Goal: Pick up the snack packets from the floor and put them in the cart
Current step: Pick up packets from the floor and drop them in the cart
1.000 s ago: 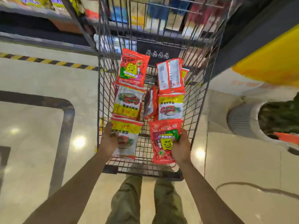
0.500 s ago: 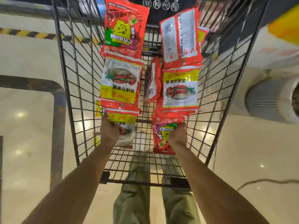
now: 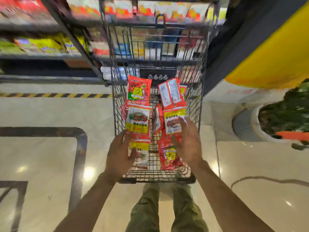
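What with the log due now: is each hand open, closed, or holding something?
Left hand: open, holding nothing.
Right hand: open, holding nothing.

snack packets (image 3: 138,121), upside-down printing blurred, nothing legible

floor (image 3: 41,156): cart (image 3: 157,180) stands on it | cart bottom: snack packets (image 3: 138,120) lying in two rows

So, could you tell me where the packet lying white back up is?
In the head view the white-backed packet lies far right in the cart, just beyond the yellow packet.
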The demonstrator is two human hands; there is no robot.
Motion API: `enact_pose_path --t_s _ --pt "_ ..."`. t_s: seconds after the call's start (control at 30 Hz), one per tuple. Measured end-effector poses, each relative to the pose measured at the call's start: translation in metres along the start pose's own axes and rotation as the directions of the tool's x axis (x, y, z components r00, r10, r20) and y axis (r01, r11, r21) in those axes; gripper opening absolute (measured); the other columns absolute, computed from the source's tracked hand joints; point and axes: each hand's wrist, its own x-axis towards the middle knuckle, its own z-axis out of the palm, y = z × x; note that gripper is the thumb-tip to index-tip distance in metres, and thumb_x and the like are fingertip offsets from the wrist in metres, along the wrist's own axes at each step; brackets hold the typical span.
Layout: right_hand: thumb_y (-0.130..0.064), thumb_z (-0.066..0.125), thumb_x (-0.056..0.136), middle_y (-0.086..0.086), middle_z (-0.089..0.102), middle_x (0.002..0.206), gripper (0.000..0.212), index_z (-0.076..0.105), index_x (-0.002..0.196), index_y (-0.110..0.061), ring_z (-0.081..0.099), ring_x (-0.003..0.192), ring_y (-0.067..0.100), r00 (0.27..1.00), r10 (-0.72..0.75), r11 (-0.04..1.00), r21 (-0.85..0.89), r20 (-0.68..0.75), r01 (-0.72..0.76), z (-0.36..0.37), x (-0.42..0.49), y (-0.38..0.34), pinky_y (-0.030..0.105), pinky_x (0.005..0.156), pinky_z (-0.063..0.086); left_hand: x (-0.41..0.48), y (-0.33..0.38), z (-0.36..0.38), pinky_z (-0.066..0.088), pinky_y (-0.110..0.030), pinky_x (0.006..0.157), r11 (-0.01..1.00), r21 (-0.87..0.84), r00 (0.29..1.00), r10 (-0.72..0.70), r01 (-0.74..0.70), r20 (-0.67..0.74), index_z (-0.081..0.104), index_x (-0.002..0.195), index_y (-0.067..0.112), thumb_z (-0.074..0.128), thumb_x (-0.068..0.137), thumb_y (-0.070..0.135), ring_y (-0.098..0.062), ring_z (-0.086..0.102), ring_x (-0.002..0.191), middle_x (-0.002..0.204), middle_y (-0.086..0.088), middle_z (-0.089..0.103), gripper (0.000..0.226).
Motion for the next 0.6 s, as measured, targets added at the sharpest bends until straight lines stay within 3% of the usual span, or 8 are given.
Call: enact_pose_path --t_s 0.07,0.17,0.3,0.37,0.43,0.6 --pt "-0.047 0.062 0.097 0.013 0.050 0.147 0.062 0.046 0.148 -0.017 0.044 0.139 0.034 0.994 -0.051 0.999 -0.016 -0.101 0.050 -0.044 -0.004 -0.024 0.050 0.113 0.042 -0.004 0.009 -0.045 0.049 -0.053 0.104 0.985 0.110 0.989 0.136 -0.129 -0.056 0.048 0.152 0.013 0.051 0.096 0.045 -0.041 0.051 0.135 0.155 -0.018 0.046 0.065" --pt "-0.051 0.058 0.097 0.014 0.042 0.156 0.068 0.040 0.155 -0.019 0.038 0.146 0.037 0.975 -0.076 0.997 -0.013 -0.210 0.075 -0.103 -0.020 -0.064 0.054 0.117 0.035 -0.013 0.028 -0.110 0.039 -0.055 0.109 0.943 0.264 0.966 0.238 -0.205 -0.099 0.044 0.154 0.017 0.046 0.096 0.057 -0.043 0.042 0.140 0.158 -0.021 0.040 0.071" --pt "-0.052 0.061 0.097 0.017 0.041 0.158 0.070 0.042 0.154 -0.018 0.038 0.145 0.038 0.910 -0.091 0.996 -0.049 -0.405 0.078 -0.168 -0.057 -0.109 0.056 0.115 0.037 -0.053 0.056 -0.182 0.036 -0.060 0.114 0.919 0.363 0.946 0.243 -0.153 -0.217 0.039 0.157 0.024 0.043 0.096 0.065 -0.045 0.036 0.146 0.162 -0.018 0.034 0.074" --pt "-0.054 0.063 0.095 0.014 0.038 0.161 0.072 0.040 0.156 -0.022 0.036 0.148 0.037 0.877 -0.074 0.997 -0.035 -0.475 0.065 -0.194 -0.082 -0.125 0.057 0.118 0.035 -0.085 0.070 -0.209 0.037 -0.061 0.114 0.912 0.386 0.918 0.264 -0.138 -0.295 0.039 0.157 0.025 0.051 0.096 0.063 -0.044 0.035 0.147 0.163 -0.017 0.034 0.073" --pt "-0.054 0.068 0.092 0.014 0.037 0.162 0.077 0.038 0.157 -0.024 0.035 0.149 0.037 0.850 -0.062 0.998 -0.026 -0.523 0.057 -0.221 -0.108 -0.138 0.058 0.118 0.036 -0.119 0.083 -0.234 0.038 -0.062 0.115 0.902 0.418 0.890 0.277 -0.111 -0.362 0.039 0.158 0.026 0.063 0.093 0.059 -0.043 0.035 0.148 0.163 -0.016 0.033 0.077" --pt "-0.056 0.071 0.088 0.012 0.033 0.164 0.084 0.035 0.157 -0.025 0.033 0.151 0.036 0.787 -0.134 0.991 -0.085 -0.602 0.104 -0.287 -0.178 -0.169 0.057 0.120 0.034 -0.202 0.107 -0.291 0.038 -0.063 0.115 0.885 0.462 0.825 0.299 -0.052 -0.480 0.041 0.157 0.026 0.069 0.089 0.060 -0.044 0.039 0.144 0.155 -0.019 0.044 0.081"
